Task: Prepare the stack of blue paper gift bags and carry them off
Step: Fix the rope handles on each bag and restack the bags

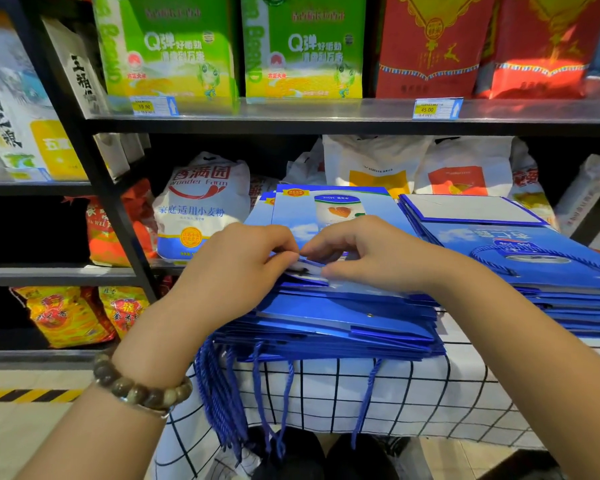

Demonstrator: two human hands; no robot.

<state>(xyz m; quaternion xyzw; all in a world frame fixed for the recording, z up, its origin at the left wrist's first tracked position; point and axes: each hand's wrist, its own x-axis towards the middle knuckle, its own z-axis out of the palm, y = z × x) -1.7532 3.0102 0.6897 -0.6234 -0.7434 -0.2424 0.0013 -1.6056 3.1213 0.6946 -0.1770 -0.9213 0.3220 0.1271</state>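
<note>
A thick stack of flat blue paper gift bags point(343, 320) lies on a table under a white cloth with a black grid point(413, 393). Blue cord handles point(222, 393) hang over the near edge. My left hand point(236, 268) and my right hand point(364, 254) rest on top of the stack, fingertips meeting. Both pinch the near edge of the top bag point(312, 268), a thin white and blue fold. A second stack of blue bags point(541, 271) lies to the right, printed side up, touching the first.
A black metal shelf rack point(94, 174) stands right behind the table, full of flour sacks point(201, 206), green boxes point(167, 50) and red bags point(430, 46). Tiled floor with a yellow-black stripe point(25, 394) lies to the left. My dark shoes point(326, 455) are under the table edge.
</note>
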